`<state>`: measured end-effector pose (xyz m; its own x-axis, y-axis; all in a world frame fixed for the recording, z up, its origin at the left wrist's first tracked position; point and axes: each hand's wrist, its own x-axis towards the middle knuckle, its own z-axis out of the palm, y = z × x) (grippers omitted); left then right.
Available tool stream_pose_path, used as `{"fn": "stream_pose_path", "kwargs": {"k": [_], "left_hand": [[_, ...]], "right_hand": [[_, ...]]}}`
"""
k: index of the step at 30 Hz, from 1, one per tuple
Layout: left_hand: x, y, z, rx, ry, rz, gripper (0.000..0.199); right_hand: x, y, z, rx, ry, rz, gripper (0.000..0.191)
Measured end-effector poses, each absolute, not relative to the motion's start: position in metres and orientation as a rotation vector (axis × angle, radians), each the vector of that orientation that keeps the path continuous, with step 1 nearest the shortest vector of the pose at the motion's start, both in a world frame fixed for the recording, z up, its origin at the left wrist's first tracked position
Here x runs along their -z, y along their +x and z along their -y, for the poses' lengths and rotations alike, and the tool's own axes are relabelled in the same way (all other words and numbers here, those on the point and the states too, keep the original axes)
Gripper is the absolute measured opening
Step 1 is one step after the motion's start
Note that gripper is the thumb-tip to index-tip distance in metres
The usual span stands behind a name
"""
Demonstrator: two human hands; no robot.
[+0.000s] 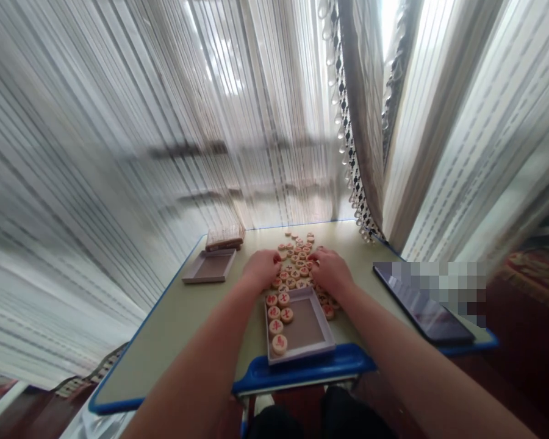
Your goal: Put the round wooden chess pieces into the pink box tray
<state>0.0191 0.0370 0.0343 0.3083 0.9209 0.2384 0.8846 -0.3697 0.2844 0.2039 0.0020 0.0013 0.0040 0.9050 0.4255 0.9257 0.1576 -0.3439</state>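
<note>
Round wooden Chinese chess pieces [291, 283] lie in a loose heap down the middle of the table. At the heap's left edge is my left hand [263, 268], its fingers curled in by the pieces; what they hold, if anything, is hidden. My right hand [332, 271] reaches into the opposite side, fingers bent but apart, touching the pieces. Closer to me, a shallow grey box tray [327, 323] holds several pieces with red characters, such as this chess piece [279, 344], lined up along its left side.
A second shallow box tray [204, 281] sits at the left, with a folded brown-and-cream item [226, 236] behind it. On the right lies a dark tablet or phone [421, 305]. The table [165, 341] has a blue edge; striped curtains [256, 122] hang beyond it.
</note>
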Motion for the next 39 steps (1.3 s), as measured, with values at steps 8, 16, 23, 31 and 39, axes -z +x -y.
{"fn": "stream_pose_path", "kwargs": {"k": [8,16,23,31,39], "left_hand": [[-0.042,0.012,-0.033,-0.401,2.454,-1.496,0.024],[-0.035,0.011,-0.034,-0.369,2.465,-1.394,0.024],[-0.033,0.014,-0.034,-0.382,2.576,-1.383,0.026],[-0.035,0.011,-0.033,-0.236,2.634,-1.321,0.023],[-0.038,0.017,-0.030,-0.409,2.699,-1.384,0.022]], "right_hand": [[-0.004,0.197,0.003,0.062,-1.726,1.923,0.021],[-0.003,0.201,0.004,0.043,-1.652,1.881,0.020],[-0.004,0.202,0.004,-0.021,-1.632,1.879,0.019],[-0.004,0.203,0.003,-0.036,-1.570,1.859,0.018],[-0.005,0.201,0.005,-0.019,-1.414,1.858,0.016]]}}
